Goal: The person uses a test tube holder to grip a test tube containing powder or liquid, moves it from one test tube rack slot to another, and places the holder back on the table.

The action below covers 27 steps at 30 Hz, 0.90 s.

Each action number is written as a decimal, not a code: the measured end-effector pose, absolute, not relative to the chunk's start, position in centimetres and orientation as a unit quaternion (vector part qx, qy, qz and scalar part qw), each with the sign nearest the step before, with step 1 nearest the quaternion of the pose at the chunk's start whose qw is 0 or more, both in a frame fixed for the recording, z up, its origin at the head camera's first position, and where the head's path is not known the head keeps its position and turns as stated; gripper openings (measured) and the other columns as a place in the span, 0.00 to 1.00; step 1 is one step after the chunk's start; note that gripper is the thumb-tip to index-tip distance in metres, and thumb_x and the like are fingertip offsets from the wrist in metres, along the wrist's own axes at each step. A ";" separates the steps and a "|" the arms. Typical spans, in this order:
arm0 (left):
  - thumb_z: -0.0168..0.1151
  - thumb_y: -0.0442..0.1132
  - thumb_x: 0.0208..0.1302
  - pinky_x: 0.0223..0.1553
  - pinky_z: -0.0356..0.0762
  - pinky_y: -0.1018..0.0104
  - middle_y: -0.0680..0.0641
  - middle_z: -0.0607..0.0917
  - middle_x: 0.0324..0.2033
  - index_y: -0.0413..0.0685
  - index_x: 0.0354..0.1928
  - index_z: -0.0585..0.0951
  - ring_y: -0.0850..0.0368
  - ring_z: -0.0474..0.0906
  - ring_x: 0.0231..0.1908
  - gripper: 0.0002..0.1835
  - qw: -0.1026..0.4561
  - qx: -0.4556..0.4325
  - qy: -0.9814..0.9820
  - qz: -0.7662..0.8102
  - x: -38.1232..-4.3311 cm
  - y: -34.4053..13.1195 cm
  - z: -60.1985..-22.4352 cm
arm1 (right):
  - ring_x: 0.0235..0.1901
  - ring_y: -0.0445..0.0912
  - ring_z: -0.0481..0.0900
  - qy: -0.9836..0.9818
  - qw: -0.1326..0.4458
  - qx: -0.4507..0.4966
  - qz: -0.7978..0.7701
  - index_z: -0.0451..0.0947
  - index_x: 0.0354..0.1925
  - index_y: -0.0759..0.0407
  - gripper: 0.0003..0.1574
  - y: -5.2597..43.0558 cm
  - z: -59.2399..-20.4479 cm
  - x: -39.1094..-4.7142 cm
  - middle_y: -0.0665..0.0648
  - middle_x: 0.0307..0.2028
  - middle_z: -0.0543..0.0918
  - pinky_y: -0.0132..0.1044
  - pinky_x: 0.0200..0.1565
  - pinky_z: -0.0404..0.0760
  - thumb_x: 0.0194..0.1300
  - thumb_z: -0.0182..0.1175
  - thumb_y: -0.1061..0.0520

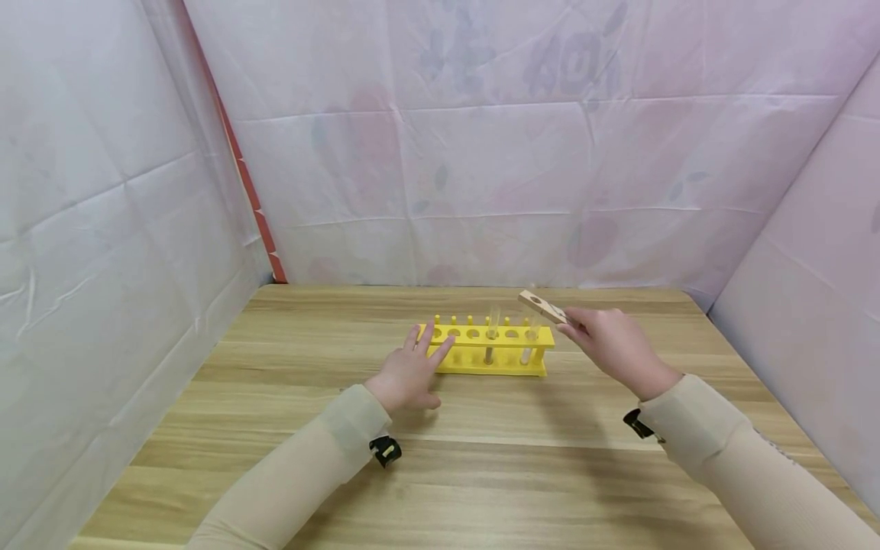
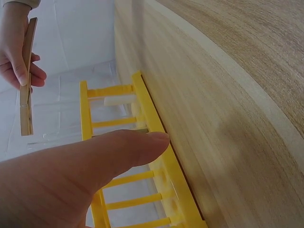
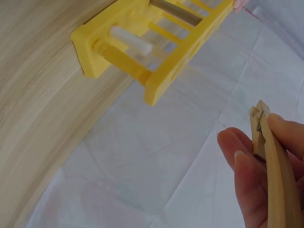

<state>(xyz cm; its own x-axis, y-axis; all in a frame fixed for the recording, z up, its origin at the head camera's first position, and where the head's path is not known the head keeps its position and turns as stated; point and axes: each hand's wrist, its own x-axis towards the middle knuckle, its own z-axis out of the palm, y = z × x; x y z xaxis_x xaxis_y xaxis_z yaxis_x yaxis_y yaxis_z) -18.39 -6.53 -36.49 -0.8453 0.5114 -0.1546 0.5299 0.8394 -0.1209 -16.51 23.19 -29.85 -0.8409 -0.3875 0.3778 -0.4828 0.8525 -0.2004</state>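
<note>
A yellow test tube rack stands upright on the table, with a row of round holes in its top bar and pegs along the back. My left hand rests on its left end, fingers spread over the top and thumb in front. One test tube in the rack has grey contents; another test tube, near the right end, has white contents. My right hand holds a wooden test tube clamp with a metal spring. The clamp's tip overlaps the right tube's mouth in the head view.
The wood-grain table ends at a pale cloth wall behind the rack. More pale cloth hangs on both sides. A red strip runs down the back left corner. A black strap sits at my left wrist.
</note>
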 end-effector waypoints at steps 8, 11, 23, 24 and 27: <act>0.64 0.62 0.51 0.39 0.79 0.64 0.37 0.41 0.71 0.57 0.74 0.42 0.37 0.44 0.68 0.56 0.060 0.270 0.958 -0.076 -18.3 -6.5 -36.5 | 0.14 0.40 0.58 -0.952 0.149 0.225 0.145 0.77 0.31 0.60 0.07 22.9 -29.8 -16.6 0.47 0.15 0.66 0.33 0.18 0.59 0.64 0.59 0.57; 0.64 0.63 0.51 0.39 0.79 0.64 0.37 0.41 0.71 0.57 0.74 0.41 0.37 0.44 0.68 0.56 0.060 0.270 0.957 -0.082 -18.3 -6.4 -36.5 | 0.13 0.40 0.57 -0.953 0.145 0.223 0.145 0.77 0.31 0.60 0.08 22.8 -29.8 -16.6 0.47 0.15 0.66 0.33 0.18 0.59 0.64 0.59 0.56; 0.63 0.65 0.51 0.34 0.79 0.68 0.36 0.42 0.71 0.58 0.74 0.41 0.37 0.45 0.68 0.57 0.055 0.268 0.957 -0.097 -18.4 -6.3 -36.5 | 0.14 0.39 0.57 -0.951 0.144 0.229 0.150 0.74 0.27 0.58 0.09 22.4 -29.8 -16.6 0.47 0.14 0.65 0.33 0.19 0.59 0.64 0.59 0.57; 0.63 0.64 0.51 0.34 0.79 0.67 0.36 0.42 0.71 0.58 0.74 0.41 0.38 0.45 0.68 0.56 0.055 0.268 0.957 -0.096 -18.3 -6.3 -36.5 | 0.14 0.39 0.57 -0.951 0.143 0.229 0.151 0.75 0.27 0.58 0.09 22.4 -29.8 -16.6 0.47 0.14 0.64 0.33 0.19 0.59 0.64 0.59 0.57; 0.63 0.64 0.51 0.36 0.79 0.67 0.36 0.41 0.71 0.58 0.74 0.41 0.38 0.45 0.68 0.56 0.057 0.267 0.957 -0.094 -18.3 -6.3 -36.4 | 0.14 0.39 0.57 -0.951 0.141 0.230 0.153 0.74 0.27 0.58 0.09 22.3 -29.8 -16.6 0.47 0.14 0.64 0.33 0.19 0.58 0.64 0.59 0.57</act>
